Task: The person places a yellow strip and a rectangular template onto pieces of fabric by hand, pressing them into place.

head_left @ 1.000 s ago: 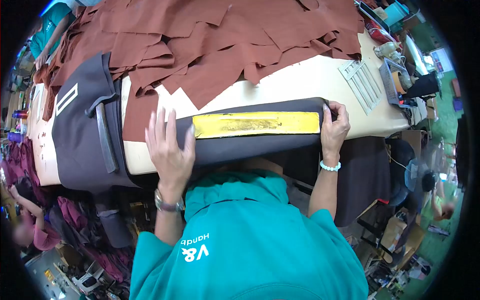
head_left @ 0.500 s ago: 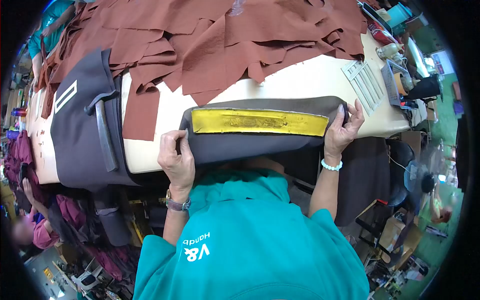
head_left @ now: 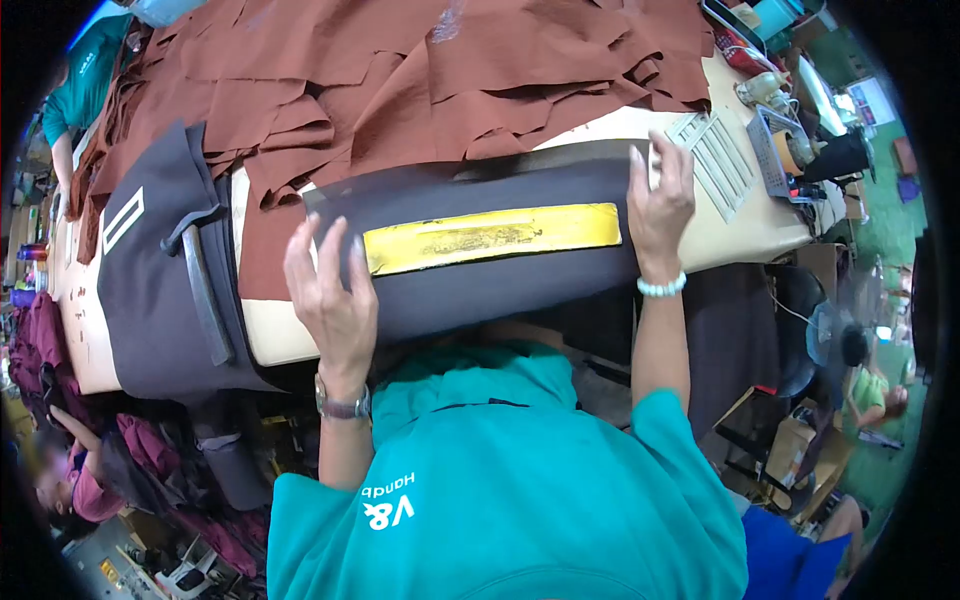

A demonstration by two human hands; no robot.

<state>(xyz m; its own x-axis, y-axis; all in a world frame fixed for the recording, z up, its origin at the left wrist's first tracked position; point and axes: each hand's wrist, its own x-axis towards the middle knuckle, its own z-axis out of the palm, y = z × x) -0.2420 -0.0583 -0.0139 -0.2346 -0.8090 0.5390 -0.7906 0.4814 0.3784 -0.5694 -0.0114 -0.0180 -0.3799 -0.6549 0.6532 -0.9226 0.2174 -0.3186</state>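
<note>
A dark grey fabric sheet [head_left: 480, 292] lies over the table edge in front of me. On it rests a long, slightly curved yellow piece [head_left: 490, 235] with a thin rim and dark smudges, which looks like a cutting die. My left hand [head_left: 335, 295] is at the sheet's left end, fingers spread and slightly blurred, just left of the yellow piece. At the right end, my right hand [head_left: 662, 205] is raised with its fingers apart. Neither hand grips anything. Further left, a hammer [head_left: 205, 285] lies on another dark fabric stack [head_left: 150, 270].
Reddish-brown fabric scraps [head_left: 400, 90] cover the far side of the table [head_left: 280, 335]. A pale slatted piece [head_left: 715, 165] and a grey basket [head_left: 775, 150] are at right. One co-worker [head_left: 85, 90] stands at upper left, another [head_left: 85, 480] at lower left.
Both hands have let go of the fabric's ends and their fingers have opened. The sheet now reaches farther across the table, over part of the brown scrap. The yellow piece is tilted differently.
</note>
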